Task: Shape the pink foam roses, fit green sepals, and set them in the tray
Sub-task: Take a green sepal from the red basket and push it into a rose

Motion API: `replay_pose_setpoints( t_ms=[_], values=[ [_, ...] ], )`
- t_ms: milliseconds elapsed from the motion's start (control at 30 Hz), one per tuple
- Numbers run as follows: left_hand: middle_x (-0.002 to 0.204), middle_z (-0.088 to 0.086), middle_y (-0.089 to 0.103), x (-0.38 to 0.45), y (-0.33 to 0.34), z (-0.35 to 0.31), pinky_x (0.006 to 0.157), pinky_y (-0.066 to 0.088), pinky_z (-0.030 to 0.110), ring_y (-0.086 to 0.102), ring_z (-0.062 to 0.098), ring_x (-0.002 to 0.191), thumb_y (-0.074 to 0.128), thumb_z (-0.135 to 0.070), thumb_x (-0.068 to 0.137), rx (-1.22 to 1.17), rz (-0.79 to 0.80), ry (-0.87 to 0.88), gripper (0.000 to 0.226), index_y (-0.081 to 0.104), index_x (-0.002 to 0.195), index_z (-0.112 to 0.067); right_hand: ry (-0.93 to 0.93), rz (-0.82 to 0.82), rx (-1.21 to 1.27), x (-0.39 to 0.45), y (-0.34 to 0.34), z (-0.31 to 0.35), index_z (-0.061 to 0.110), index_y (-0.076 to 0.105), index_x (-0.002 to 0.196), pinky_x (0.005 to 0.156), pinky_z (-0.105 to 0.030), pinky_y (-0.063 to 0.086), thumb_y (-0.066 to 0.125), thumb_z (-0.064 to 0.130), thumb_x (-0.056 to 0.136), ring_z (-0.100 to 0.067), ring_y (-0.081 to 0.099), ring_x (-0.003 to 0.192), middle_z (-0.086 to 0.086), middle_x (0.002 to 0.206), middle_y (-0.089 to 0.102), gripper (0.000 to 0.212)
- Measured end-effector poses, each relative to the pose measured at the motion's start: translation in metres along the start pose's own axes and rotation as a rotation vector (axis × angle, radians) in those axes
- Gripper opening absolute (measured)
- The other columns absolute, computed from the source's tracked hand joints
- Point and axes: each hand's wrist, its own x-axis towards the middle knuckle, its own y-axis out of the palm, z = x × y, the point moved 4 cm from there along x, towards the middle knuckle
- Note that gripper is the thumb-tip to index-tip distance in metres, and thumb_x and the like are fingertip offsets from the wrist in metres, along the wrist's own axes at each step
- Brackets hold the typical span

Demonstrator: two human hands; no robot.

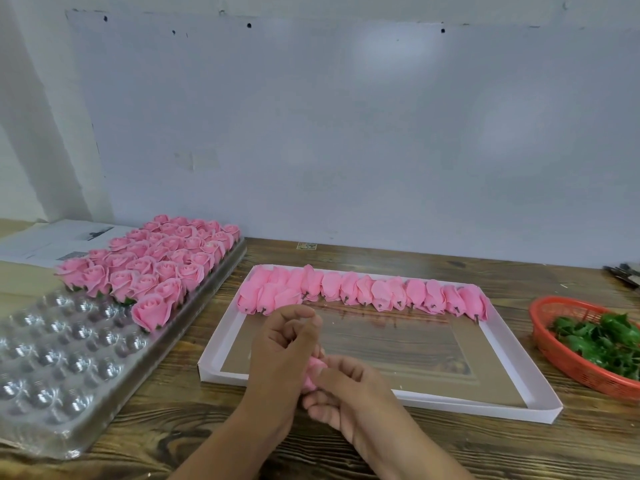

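Observation:
Both hands meet over the front left corner of the white box lid point(450, 400). My right hand point(346, 393) grips a pink foam rose point(313, 370) from below, thumb across it. My left hand point(284, 351) is above the rose with its fingers curled against it; the rose is mostly hidden. A row of unshaped pink buds point(374, 294) lies along the lid's far side. Finished roses point(152, 265) fill the far part of the clear blister tray point(62, 368) on the left. Green sepals point(602, 337) lie in a red basket point(568, 362) at the right.
The wooden table point(433, 448) runs to a white wall close behind. Newspaper point(52, 240) lies at the far left behind the tray. Some dark metal tools point(623, 273) sit at the far right edge.

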Motion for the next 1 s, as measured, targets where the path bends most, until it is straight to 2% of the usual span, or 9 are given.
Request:
replay_pose_setpoints(
  t_ms=[133, 300, 433, 567, 633, 733, 800, 900, 1000],
  values=[
    [0.067, 0.000, 0.063, 0.002, -0.002, 0.002, 0.059, 0.054, 0.022, 0.060, 0.012, 0.063, 0.075, -0.033, 0.081, 0.096, 0.026, 0.036, 0.006, 0.071, 0.083, -0.029, -0.118, -0.145, -0.130, 0.006, -0.006, -0.001, -0.001, 0.066, 0.100, 0.051, -0.022, 0.051, 0.069, 0.009, 0.089, -0.016, 0.062, 0.054, -0.013, 0.071, 0.070, 0.015],
    [0.089, -0.010, 0.072, -0.002, 0.001, 0.000, 0.072, 0.054, 0.018, 0.067, 0.004, 0.083, 0.075, -0.042, 0.079, 0.366, 0.291, 0.111, 0.011, 0.071, 0.089, -0.038, -0.273, -0.244, -0.133, -0.001, -0.023, 0.020, 0.013, 0.072, 0.090, 0.050, -0.028, 0.039, 0.064, 0.019, 0.088, -0.018, 0.049, 0.049, -0.014, 0.064, 0.059, 0.010],
    [0.107, -0.002, 0.073, -0.004, -0.001, 0.003, 0.080, 0.055, 0.018, 0.069, 0.015, 0.105, 0.082, -0.034, 0.077, 0.307, 0.365, 0.028, 0.028, 0.070, 0.102, -0.033, -0.325, -0.246, -0.195, -0.003, -0.031, 0.027, 0.012, 0.068, 0.102, 0.051, -0.027, 0.040, 0.063, 0.020, 0.092, -0.015, 0.048, 0.051, -0.011, 0.061, 0.055, 0.014],
    [0.120, 0.002, 0.068, -0.009, 0.001, 0.006, 0.089, 0.057, 0.030, 0.066, 0.021, 0.113, 0.091, -0.031, 0.071, 0.309, 0.486, 0.018, 0.059, 0.062, 0.122, -0.028, -0.341, -0.242, -0.230, -0.002, -0.030, 0.026, 0.017, 0.069, 0.102, 0.061, -0.034, 0.048, 0.066, 0.025, 0.090, -0.023, 0.058, 0.063, -0.019, 0.072, 0.065, 0.014],
    [0.119, -0.001, 0.067, -0.009, 0.001, 0.007, 0.088, 0.057, 0.028, 0.066, 0.020, 0.112, 0.090, -0.026, 0.070, 0.379, 0.450, 0.084, 0.057, 0.062, 0.120, -0.029, -0.342, -0.229, -0.232, -0.002, -0.030, 0.025, 0.020, 0.071, 0.099, 0.058, -0.033, 0.049, 0.065, 0.025, 0.091, -0.021, 0.058, 0.063, -0.019, 0.075, 0.066, 0.011],
    [0.113, 0.000, 0.069, -0.007, 0.001, 0.005, 0.082, 0.059, 0.028, 0.067, 0.023, 0.106, 0.083, -0.026, 0.073, 0.389, 0.370, 0.162, 0.037, 0.068, 0.107, -0.028, -0.354, -0.196, -0.224, -0.002, -0.029, 0.025, 0.020, 0.071, 0.096, 0.050, -0.026, 0.044, 0.065, 0.022, 0.091, -0.016, 0.054, 0.056, -0.010, 0.067, 0.063, 0.008],
    [0.108, 0.002, 0.071, -0.005, -0.001, 0.003, 0.079, 0.059, 0.028, 0.069, 0.023, 0.101, 0.081, -0.030, 0.074, 0.347, 0.327, 0.166, 0.022, 0.072, 0.093, -0.026, -0.361, -0.180, -0.232, -0.002, -0.027, 0.026, 0.020, 0.072, 0.093, 0.048, -0.025, 0.042, 0.064, 0.022, 0.092, -0.015, 0.052, 0.054, -0.006, 0.065, 0.061, 0.008],
    [0.101, 0.002, 0.073, -0.004, -0.002, 0.000, 0.077, 0.055, 0.021, 0.070, 0.016, 0.093, 0.080, -0.033, 0.075, 0.312, 0.292, 0.159, 0.015, 0.073, 0.083, -0.024, -0.343, -0.152, -0.253, -0.002, -0.025, 0.026, 0.020, 0.071, 0.094, 0.048, -0.026, 0.043, 0.060, 0.026, 0.096, -0.015, 0.054, 0.055, -0.005, 0.066, 0.060, 0.013],
    [0.091, 0.005, 0.074, -0.002, -0.004, 0.000, 0.072, 0.054, 0.019, 0.069, 0.011, 0.082, 0.085, -0.028, 0.077, 0.264, 0.250, 0.123, 0.013, 0.075, 0.082, -0.021, -0.363, -0.181, -0.347, -0.002, -0.026, 0.030, 0.033, 0.071, 0.098, 0.052, -0.028, 0.050, 0.062, 0.037, 0.091, -0.016, 0.061, 0.062, -0.007, 0.072, 0.064, 0.012]
  ],
)
